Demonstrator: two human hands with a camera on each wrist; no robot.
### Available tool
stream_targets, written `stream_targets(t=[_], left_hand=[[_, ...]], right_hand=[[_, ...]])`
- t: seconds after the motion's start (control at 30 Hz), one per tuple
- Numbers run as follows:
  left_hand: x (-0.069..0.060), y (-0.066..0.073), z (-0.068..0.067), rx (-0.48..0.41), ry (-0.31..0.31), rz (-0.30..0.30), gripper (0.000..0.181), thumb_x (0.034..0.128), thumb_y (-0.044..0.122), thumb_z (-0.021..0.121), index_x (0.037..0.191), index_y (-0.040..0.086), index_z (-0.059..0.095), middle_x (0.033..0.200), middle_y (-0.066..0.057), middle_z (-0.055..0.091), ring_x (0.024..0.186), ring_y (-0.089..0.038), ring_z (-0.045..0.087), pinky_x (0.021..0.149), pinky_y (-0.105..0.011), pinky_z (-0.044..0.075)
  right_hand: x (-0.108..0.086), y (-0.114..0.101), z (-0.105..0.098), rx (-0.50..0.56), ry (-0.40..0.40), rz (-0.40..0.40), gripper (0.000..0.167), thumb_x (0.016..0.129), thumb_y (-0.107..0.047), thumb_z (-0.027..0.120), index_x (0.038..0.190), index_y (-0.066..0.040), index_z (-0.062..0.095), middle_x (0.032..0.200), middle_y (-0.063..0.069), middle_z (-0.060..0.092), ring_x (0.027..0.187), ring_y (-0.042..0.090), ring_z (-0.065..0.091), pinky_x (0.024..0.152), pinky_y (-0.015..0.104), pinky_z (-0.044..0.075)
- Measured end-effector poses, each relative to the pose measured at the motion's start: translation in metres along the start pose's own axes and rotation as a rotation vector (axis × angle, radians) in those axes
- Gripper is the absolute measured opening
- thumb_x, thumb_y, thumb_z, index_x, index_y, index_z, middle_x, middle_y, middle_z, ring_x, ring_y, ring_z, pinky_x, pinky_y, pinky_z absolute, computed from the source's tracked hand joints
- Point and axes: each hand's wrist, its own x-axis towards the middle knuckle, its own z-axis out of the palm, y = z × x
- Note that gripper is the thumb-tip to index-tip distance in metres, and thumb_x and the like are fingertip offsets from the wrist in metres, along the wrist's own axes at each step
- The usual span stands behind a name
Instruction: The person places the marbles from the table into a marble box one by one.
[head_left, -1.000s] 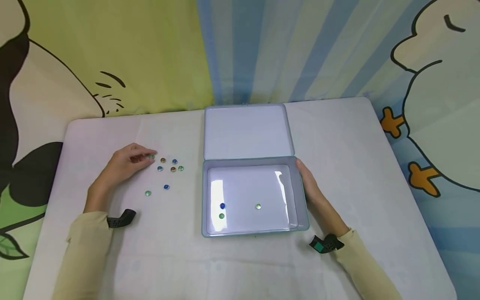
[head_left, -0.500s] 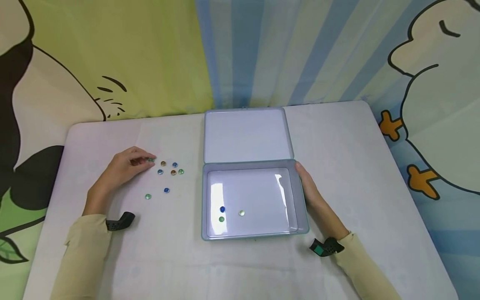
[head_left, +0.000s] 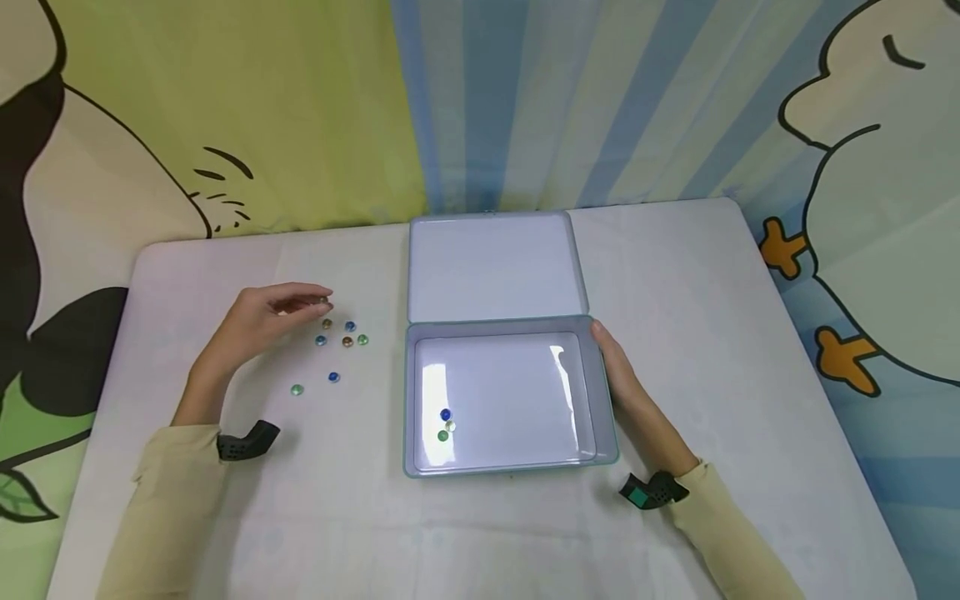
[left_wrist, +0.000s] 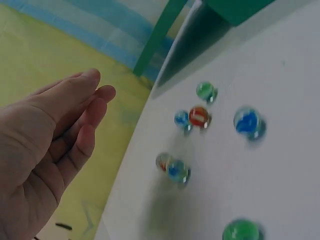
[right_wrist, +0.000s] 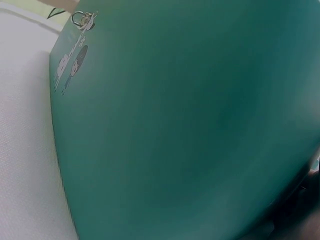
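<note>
My left hand (head_left: pixel 273 317) hovers over the left of the table with thumb and fingertips together, pinching a marble of which only a trace shows between them. In the left wrist view the fingers hide it. Below lie several glass marbles, among them a brown one (head_left: pixel 347 342), a blue one (head_left: pixel 333 377) and a green one (head_left: pixel 297 390). My right hand (head_left: pixel 621 367) holds the right wall of an open box (head_left: pixel 606 400), thumb at the rim, other fingers hidden. Inside, a blue marble (head_left: pixel 446 414), a pale marble (head_left: pixel 450 426) and a green marble (head_left: pixel 442 436) sit close together.
The box's lid (head_left: pixel 495 267) is folded back flat behind it. White cloth covers the table (head_left: pixel 480 542). A printed curtain (head_left: pixel 300 108) stands behind the table. The box's green outer wall (right_wrist: pixel 175 125) fills most of the right wrist view.
The pale marble has rolled left inside the box to the other two. My left hand first held a green marble near the table, then rose and moved right. My right hand stays put.
</note>
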Motion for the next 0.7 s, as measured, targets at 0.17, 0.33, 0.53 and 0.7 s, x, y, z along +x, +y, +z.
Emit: stream_targets(t=[0.17,0.33,0.53,0.7], left_hand=[[0.011,0.037,0.013,-0.028,-0.087,0.075,0.029,0.0849,0.011,0.074,0.112,0.021,0.072,0.097,0.010,0.073,0.080,-0.002,0.061,0.066,-0.015,0.047],[0.021,0.069,0.032,-0.059,-0.206,0.197,0.024,0.0862,0.018,0.074,0.110,0.020,0.073,0.095,0.007,0.074,0.077,-0.002,0.063,0.066,-0.021,0.051],[0.038,0.104,0.058,-0.113,-0.402,0.320,0.024,0.0856,0.015,0.074,0.110,0.016,0.073,0.099,0.006,0.075,0.078,-0.003,0.064,0.065,-0.022,0.051],[0.054,0.127,0.087,-0.093,-0.558,0.413,0.022,0.0869,0.015,0.073,0.109,0.014,0.073,0.088,0.003,0.074,0.074,-0.002,0.060,0.067,-0.020,0.051]], right_hand=[[0.001,0.000,0.000,0.013,-0.005,0.000,0.074,0.098,-0.061,0.017,0.155,-0.013,0.017,0.133,0.023,0.036,0.109,0.026,0.040,0.091,0.037,0.033],[0.000,0.000,0.000,0.016,-0.005,0.005,0.074,0.098,-0.061,0.017,0.155,-0.013,0.018,0.134,0.021,0.035,0.110,0.024,0.039,0.093,0.036,0.032],[0.001,0.000,0.000,0.012,-0.018,0.005,0.074,0.098,-0.061,0.016,0.154,-0.013,0.019,0.131,0.019,0.037,0.109,0.024,0.040,0.091,0.037,0.033],[0.000,-0.001,0.000,0.016,-0.022,-0.007,0.074,0.098,-0.060,0.016,0.155,-0.013,0.015,0.141,0.024,0.030,0.119,0.029,0.033,0.098,0.042,0.026]])
